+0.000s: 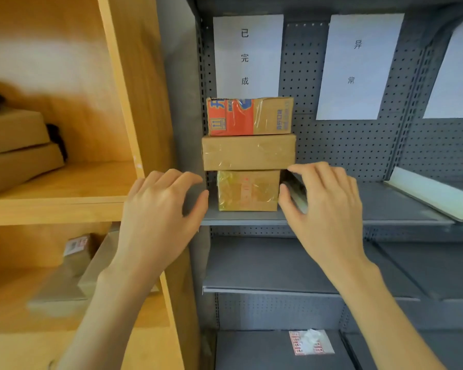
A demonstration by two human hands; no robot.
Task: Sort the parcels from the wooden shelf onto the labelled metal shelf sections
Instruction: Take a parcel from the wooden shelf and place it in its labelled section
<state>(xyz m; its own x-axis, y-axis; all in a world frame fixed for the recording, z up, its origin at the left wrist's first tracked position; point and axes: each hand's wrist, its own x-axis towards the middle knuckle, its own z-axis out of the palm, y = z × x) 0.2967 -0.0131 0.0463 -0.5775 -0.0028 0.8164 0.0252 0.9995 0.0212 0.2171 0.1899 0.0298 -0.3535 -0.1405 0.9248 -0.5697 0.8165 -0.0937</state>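
Cardboard parcels stand three high on the grey metal shelf [332, 221] below a paper label [247, 54]: orange-printed box [249, 116], plain box [248, 153], taped box [247, 190]. Left hand [155, 209] and right hand [329, 206] flank the stack, fingers loose, gripping nothing. More parcels [16, 145] remain on the wooden shelf [64, 204], left.

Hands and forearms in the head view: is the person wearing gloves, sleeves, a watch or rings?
No. The left hand and right hand are bare, with no gloves, rings or visible markings. Both forearms are uncovered down to the frame's bottom edge, with no sleeve, watch or wristband showing.
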